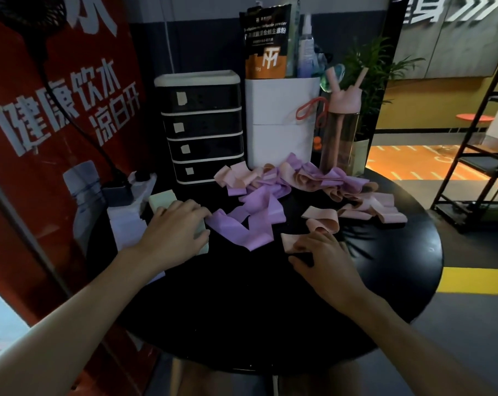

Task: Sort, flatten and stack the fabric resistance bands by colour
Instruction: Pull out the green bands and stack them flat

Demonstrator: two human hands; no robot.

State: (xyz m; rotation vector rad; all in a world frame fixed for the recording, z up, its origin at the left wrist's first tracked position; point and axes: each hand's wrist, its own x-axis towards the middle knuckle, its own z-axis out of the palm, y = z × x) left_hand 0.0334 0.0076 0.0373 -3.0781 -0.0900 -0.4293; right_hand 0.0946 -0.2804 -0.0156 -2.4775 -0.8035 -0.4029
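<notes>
These bands look light and limp: thin, soft loops that curl, fold over themselves and snag on one another. Each should come away from the rest if taken at a free end or fold and lifted, then smoothed under a flat palm.

The left hand [176, 227] lies flat with fingers spread on the pale green stack [162, 200] near the table's left edge, its fingertips reaching the end of a loose purple band [250, 224]. The right hand [322, 252], toward the middle of the table [399, 281], has its fingers bent, tips pressing a pink band [289, 241]. The thumb is out on the bare top and nothing is gripped.

I see three colours. There is one green stack, though I cannot tell how many layers it has. Two or three purple strips lie loose in the middle. Three pink bands sit by the right hand: the pressed one, a curled pink loop [323, 221] just beyond, and another beyond that. The tangled heap [299, 178] of pink and purple along the far edge is too knotted to count.
</notes>
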